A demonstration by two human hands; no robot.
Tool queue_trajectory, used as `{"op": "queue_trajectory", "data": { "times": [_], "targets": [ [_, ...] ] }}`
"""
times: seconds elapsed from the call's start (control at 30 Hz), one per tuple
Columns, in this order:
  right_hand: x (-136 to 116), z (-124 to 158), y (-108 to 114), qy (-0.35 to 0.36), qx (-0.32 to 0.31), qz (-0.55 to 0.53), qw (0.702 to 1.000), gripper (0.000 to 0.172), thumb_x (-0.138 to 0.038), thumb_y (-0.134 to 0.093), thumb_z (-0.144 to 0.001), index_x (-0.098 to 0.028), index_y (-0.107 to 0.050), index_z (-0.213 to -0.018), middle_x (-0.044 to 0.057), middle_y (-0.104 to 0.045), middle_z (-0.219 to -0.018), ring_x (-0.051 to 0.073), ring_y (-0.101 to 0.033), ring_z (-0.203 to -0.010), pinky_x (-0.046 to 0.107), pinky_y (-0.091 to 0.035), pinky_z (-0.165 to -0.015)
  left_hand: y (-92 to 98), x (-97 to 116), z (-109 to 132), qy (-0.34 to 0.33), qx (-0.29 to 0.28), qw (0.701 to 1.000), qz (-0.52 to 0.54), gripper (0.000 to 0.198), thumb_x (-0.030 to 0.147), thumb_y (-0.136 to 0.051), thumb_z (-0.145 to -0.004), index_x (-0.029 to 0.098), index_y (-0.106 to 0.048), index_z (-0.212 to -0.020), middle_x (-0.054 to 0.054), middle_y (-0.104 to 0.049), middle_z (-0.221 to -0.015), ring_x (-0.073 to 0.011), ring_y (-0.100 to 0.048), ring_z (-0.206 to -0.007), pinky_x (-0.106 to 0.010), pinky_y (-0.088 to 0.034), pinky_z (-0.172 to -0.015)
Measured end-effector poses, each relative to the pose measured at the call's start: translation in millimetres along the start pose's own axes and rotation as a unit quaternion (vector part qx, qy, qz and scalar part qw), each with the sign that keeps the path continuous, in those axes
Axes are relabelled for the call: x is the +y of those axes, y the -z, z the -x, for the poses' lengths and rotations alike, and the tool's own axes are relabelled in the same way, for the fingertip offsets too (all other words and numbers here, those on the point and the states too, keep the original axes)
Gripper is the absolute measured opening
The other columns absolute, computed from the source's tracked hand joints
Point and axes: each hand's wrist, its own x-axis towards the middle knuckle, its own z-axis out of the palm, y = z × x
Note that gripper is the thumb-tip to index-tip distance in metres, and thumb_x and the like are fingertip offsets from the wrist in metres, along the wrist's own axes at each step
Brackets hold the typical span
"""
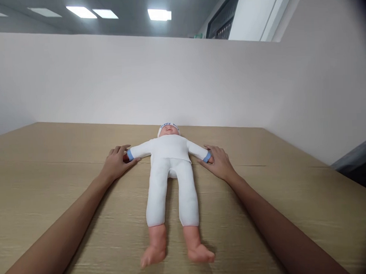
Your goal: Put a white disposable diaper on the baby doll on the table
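Observation:
A baby doll [171, 147] lies on its back on the wooden table [84, 238], head away from me and bare feet toward me. It wears a white long-sleeved top, white trousers [157, 194] and a white cap [169, 124] with blue lettering. Blue cuffs end both sleeves, and its arms are stretched out sideways. At the cuff on the left side, my left hand [116, 162] is closed around the doll's hand, thumb in front. My right hand [219, 161] grips the other doll hand the same way, beside the blue cuff [207, 156]. My fingers partly hide both doll hands.
A low white partition wall [122, 79] rises behind the table and continues along the right side. Something dark [360, 165] stands past the table's right edge. Ceiling lights and a dark-framed window show above the partition.

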Motion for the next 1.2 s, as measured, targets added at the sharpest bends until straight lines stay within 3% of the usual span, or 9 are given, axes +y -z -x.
{"op": "queue_trajectory", "data": {
  "times": [0.13, 0.3, 0.53, 0.87, 1.2],
  "targets": [
    [26.8, 32.0, 22.3, 0.017, 0.007, -0.060, 0.998, 0.059, -0.055, -0.069, -0.097, -0.020, -0.061, -0.144, 0.017, -0.069, -0.146, 0.035, -0.062, -0.134, 0.052, -0.045, -0.118, 15.9, -26.2, 20.5, 0.003, -0.004, 1.000, 0.031, 0.075, 0.078, -0.065, -0.092, 0.019, -0.063, -0.140, -0.016, -0.069, -0.139, -0.0365, -0.059, -0.131, -0.050, -0.047, -0.114],
    [47.1, 51.4, 35.6, -0.027, 0.044, -0.090, 0.995, 0.049, -0.059, -0.063, -0.101, -0.021, -0.070, -0.131, 0.016, -0.076, -0.127, 0.032, -0.072, -0.114, 0.050, -0.056, -0.107, 20.1, -40.5, 28.0, -0.026, 0.010, 0.999, 0.036, 0.072, 0.080, -0.051, -0.099, 0.019, -0.068, -0.132, -0.017, -0.075, -0.132, -0.0367, -0.066, -0.122, -0.050, -0.050, -0.109],
    [48.7, 43.3, 31.9, -0.004, 0.020, -0.092, 0.996, 0.038, -0.053, -0.063, -0.101, -0.024, -0.079, -0.121, 0.012, -0.081, -0.121, 0.032, -0.073, -0.116, 0.051, -0.056, -0.106, 13.7, -45.4, 18.6, -0.056, 0.012, 0.998, 0.030, 0.067, 0.077, -0.042, -0.104, 0.022, -0.075, -0.124, -0.013, -0.081, -0.119, -0.0344, -0.069, -0.109, -0.049, -0.051, -0.103],
    [55.2, 37.7, 29.0, -0.010, 0.011, -0.079, 0.997, 0.033, -0.048, -0.065, -0.101, -0.025, -0.084, -0.114, 0.011, -0.083, -0.119, 0.032, -0.074, -0.115, 0.052, -0.054, -0.106, 4.3, -60.7, 11.6, -0.034, -0.002, 0.999, 0.020, 0.069, 0.078, -0.043, -0.102, 0.022, -0.080, -0.119, -0.015, -0.081, -0.124, -0.0362, -0.069, -0.115, -0.051, -0.050, -0.109],
    [53.1, 34.0, 28.2, -0.040, 0.003, -0.098, 0.994, 0.038, -0.052, -0.065, -0.099, -0.027, -0.084, -0.119, 0.009, -0.084, -0.121, 0.034, -0.073, -0.116, 0.054, -0.054, -0.107, 4.8, -54.6, 12.7, -0.017, 0.002, 1.000, 0.008, 0.066, 0.076, -0.043, -0.101, 0.022, -0.079, -0.117, -0.016, -0.079, -0.123, -0.0361, -0.067, -0.118, -0.051, -0.049, -0.111]
  ]
}}
